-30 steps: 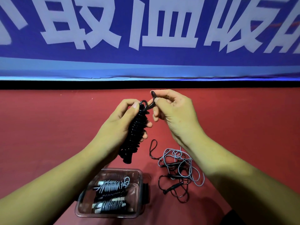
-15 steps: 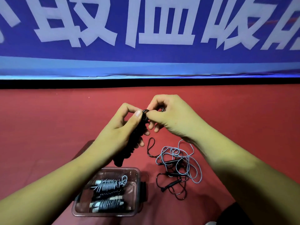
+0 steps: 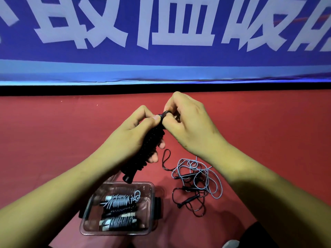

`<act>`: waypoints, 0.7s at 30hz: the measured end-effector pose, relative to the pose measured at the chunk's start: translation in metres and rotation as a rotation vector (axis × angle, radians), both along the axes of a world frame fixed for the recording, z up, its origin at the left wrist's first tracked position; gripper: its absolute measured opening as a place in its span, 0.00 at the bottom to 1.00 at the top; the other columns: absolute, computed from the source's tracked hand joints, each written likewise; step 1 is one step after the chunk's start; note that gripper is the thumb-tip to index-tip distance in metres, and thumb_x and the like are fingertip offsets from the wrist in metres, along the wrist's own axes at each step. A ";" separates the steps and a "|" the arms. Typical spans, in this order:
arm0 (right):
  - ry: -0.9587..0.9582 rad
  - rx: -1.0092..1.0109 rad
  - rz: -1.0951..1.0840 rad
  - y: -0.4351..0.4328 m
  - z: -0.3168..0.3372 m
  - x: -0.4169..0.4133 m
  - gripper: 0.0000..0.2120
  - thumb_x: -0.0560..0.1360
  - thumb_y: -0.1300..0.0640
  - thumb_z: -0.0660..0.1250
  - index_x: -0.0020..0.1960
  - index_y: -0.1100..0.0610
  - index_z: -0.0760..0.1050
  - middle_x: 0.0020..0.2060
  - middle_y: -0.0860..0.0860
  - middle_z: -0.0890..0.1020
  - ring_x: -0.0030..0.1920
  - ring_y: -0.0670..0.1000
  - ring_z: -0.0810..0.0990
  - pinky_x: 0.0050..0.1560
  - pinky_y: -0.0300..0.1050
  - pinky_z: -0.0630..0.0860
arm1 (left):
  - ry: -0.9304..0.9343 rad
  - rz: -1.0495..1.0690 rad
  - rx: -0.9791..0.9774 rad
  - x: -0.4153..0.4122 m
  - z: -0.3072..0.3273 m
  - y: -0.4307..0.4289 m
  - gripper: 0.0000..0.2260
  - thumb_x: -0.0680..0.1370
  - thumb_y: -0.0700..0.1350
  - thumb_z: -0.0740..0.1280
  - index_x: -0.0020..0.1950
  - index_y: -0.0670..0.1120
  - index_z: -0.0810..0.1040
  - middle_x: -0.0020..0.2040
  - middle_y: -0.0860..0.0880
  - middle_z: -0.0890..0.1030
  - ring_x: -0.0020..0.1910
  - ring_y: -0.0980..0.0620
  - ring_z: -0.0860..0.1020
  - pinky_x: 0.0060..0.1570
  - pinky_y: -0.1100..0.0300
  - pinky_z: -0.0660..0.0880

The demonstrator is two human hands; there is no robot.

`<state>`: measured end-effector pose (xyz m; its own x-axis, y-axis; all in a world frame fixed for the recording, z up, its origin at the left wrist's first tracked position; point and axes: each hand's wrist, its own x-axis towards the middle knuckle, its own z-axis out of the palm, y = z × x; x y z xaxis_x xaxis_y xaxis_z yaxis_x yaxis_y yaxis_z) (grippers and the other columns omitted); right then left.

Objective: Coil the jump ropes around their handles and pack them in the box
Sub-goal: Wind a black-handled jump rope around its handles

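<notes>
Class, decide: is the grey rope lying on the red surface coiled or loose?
Loose: the grey rope lies in tangled loops on the red surface, not wound round handles.

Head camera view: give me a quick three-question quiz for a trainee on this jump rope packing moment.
1. True or false: the clear box already holds coiled ropes.
2. What does the left hand grip? A) a black coiled bundle B) the box C) nothing
3. Fill in: the loose tangled ropes lie on the red surface to the ___ of the box.

Key: 1 true; 2 A; 3 right.
</notes>
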<state>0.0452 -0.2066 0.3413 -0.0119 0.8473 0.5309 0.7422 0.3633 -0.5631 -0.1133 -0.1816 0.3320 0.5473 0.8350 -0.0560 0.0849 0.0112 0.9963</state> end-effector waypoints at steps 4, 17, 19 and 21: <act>-0.066 0.012 0.050 -0.002 0.003 0.001 0.02 0.73 0.62 0.62 0.43 0.61 0.70 0.39 0.51 0.75 0.38 0.54 0.72 0.39 0.55 0.71 | 0.048 -0.080 -0.046 -0.011 0.006 0.008 0.11 0.83 0.51 0.59 0.48 0.44 0.63 0.36 0.38 0.78 0.28 0.42 0.75 0.27 0.60 0.68; 1.319 -0.363 0.190 0.007 -0.006 -0.017 0.11 0.75 0.73 0.66 0.56 0.69 0.72 0.37 0.60 0.77 0.30 0.50 0.76 0.32 0.41 0.77 | -0.220 0.057 -0.108 -0.012 -0.006 0.000 0.09 0.83 0.49 0.57 0.45 0.46 0.64 0.36 0.38 0.77 0.27 0.44 0.73 0.26 0.59 0.69; 1.402 -0.373 0.213 0.007 -0.005 -0.017 0.12 0.75 0.72 0.64 0.58 0.69 0.71 0.41 0.63 0.77 0.31 0.49 0.77 0.33 0.40 0.77 | -0.257 0.085 -0.111 -0.008 -0.004 -0.002 0.09 0.83 0.50 0.57 0.47 0.47 0.65 0.36 0.38 0.78 0.26 0.44 0.73 0.24 0.60 0.69; 1.373 -0.350 0.170 0.006 -0.006 -0.017 0.14 0.75 0.72 0.65 0.60 0.69 0.69 0.40 0.61 0.79 0.30 0.48 0.77 0.32 0.40 0.77 | -0.280 0.122 -0.119 -0.005 -0.004 -0.003 0.09 0.83 0.51 0.57 0.48 0.47 0.66 0.36 0.39 0.78 0.25 0.45 0.73 0.23 0.61 0.69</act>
<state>0.0283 -0.2006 0.3354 0.2188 0.9753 -0.0289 -0.4941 0.0852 -0.8652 -0.1183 -0.1849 0.3280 0.4511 0.8923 -0.0186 -0.2013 0.1221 0.9719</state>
